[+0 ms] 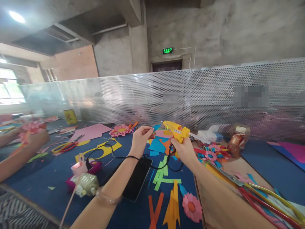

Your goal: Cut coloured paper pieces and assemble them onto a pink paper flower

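Fingers [149, 131] pinching paper [157, 127], others [175, 143] gripping glue gun [177, 129]

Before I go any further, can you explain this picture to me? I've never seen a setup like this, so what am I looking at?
There is no machine here: these are a person's own bare hands, filmed by a single camera worn on the head, looking forward and down. The left hand holds a small blue paper piece. The right hand grips a yellow glue gun, its nozzle pointing toward that piece. On the dark blue table lie green strips, orange strips, a pink flower and a black flat device, partly hidden by the left arm. At the far left, another person's hands hold something pink, too blurred to make out well.
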Demonstrator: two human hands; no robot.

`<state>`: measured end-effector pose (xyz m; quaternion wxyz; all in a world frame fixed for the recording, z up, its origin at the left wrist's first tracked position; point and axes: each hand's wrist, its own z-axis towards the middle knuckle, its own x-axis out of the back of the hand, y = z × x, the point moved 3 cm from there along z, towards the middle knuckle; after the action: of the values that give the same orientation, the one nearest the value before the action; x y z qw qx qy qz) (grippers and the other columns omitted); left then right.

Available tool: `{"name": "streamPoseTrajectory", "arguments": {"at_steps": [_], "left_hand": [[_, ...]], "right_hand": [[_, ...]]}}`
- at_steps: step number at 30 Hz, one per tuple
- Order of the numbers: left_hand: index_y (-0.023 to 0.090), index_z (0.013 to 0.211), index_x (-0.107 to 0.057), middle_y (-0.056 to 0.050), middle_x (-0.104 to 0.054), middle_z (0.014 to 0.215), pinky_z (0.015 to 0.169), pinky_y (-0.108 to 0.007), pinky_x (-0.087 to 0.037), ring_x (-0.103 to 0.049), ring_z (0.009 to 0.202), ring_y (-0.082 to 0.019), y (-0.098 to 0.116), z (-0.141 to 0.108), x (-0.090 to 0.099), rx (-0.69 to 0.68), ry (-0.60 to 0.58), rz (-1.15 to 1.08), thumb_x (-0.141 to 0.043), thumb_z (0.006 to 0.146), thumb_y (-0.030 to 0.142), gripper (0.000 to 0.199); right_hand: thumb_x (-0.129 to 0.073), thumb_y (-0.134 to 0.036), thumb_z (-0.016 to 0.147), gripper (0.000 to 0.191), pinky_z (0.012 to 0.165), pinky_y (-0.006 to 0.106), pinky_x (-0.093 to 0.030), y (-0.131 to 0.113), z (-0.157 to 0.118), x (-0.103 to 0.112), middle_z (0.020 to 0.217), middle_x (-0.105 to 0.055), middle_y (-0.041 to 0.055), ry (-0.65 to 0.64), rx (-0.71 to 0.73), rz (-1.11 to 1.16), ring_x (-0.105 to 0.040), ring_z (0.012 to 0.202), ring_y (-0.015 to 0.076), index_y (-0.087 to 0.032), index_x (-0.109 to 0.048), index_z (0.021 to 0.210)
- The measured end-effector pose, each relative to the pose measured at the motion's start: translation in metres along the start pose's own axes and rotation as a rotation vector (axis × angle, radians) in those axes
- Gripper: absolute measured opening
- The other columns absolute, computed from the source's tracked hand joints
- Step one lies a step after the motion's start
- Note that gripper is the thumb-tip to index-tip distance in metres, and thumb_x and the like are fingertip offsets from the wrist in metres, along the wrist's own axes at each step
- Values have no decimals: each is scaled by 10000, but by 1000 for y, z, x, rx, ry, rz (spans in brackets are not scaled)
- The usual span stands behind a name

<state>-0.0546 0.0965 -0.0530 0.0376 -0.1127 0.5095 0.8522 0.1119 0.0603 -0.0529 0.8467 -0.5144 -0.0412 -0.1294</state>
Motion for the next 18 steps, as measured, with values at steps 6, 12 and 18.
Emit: {"name": "streamPoseTrajectory", "arguments": {"at_steps": [6,12,18], "left_hand": [[120,760,-582,15,-604,571,595,-255,-509,-580,541,-100,-1,2,2,-1,19,-110,-709,622,301,261],[120,757,-574,25,-596,567,583,-245,-508,-577,531,-93,-2,5,5,-1,44,-110,-708,619,297,261],[116,753,-580,9,-614,563,564,-230,-498,-579,515,-94,-8,4,3,23,17,-85,-714,617,304,268]], "right_hand": [[-485,-299,709,153,399,230,-335,7,0,-3,531,-490,-19,-6,-42,38,-445,432,107,-154,-514,668],[-506,-315,713,161,386,234,-379,6,-3,-7,577,-520,-15,-44,-39,77,-459,413,106,-157,-512,739],[-507,-345,731,198,403,243,-414,5,-3,-6,596,-531,-3,-29,-46,82,-485,431,115,-150,-535,749]]}}
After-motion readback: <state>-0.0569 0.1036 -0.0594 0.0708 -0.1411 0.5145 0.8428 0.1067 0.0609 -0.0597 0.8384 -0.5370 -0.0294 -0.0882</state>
